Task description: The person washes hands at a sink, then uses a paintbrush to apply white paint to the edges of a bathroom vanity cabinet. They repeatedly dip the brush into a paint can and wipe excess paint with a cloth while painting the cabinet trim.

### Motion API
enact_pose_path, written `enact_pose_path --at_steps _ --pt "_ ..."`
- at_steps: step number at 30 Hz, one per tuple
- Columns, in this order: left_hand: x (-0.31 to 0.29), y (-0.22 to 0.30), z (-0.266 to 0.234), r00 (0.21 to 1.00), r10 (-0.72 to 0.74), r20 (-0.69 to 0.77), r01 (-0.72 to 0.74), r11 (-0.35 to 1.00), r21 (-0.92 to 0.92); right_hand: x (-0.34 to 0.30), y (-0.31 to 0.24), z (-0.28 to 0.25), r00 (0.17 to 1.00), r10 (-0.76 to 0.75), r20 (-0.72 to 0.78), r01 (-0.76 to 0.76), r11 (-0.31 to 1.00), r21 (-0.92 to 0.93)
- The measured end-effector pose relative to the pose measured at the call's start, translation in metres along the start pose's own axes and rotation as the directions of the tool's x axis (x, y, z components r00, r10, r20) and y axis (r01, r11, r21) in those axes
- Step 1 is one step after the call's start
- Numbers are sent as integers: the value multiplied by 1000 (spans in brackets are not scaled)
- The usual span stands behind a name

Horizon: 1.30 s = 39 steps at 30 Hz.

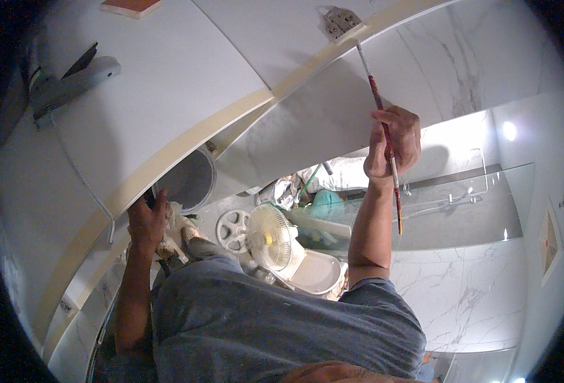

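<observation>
My right hand (395, 142) is closed around a slim paintbrush (376, 92) with a red, paint-marked handle. Its white upper end meets the cream-coloured edge strip (307, 67) of a white panel, just below a metal hinge plate (344, 23). At the lower left, my left hand (147, 220) is beside the panel's edge and the rim of a grey bucket (189, 180). Its fingers are partly hidden there, so whether they grip anything does not show.
A grey, handle-like tool (74, 83) lies on the white panel (173, 64), with a pale cord (81, 169) running to the edge. Below stand a white fan (270, 237) and crumpled bags (279, 191). A glass screen (435, 210) and marble-patterned walls (464, 287) are to the right.
</observation>
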<state>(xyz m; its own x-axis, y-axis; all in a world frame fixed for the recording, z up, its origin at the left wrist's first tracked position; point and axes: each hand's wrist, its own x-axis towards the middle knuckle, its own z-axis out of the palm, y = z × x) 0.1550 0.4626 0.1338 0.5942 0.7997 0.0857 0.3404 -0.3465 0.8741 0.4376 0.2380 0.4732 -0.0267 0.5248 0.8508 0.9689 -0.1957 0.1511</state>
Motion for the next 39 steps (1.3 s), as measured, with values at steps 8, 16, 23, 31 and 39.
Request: enact_pose_path --at_steps 8,16,23,31,39 --pt "0 0 0 1000 13 -9 -13 1000 2 -6 2 -1 999 41 19 -41 999 32" --pt "1 -1 -1 999 25 -20 -25 1000 10 -8 -3 -2 997 31 70 -34 998 50" --pt "0 0 0 999 35 -22 -34 999 16 -15 4 0 1000 25 -18 -23 996 85" --pt "-1 -2 1 999 37 -32 -36 999 26 -16 -1 2 996 86 17 -87 993 74" --pt "0 -2 3 999 41 -35 -40 999 33 -11 -3 1 999 28 33 -30 999 41"
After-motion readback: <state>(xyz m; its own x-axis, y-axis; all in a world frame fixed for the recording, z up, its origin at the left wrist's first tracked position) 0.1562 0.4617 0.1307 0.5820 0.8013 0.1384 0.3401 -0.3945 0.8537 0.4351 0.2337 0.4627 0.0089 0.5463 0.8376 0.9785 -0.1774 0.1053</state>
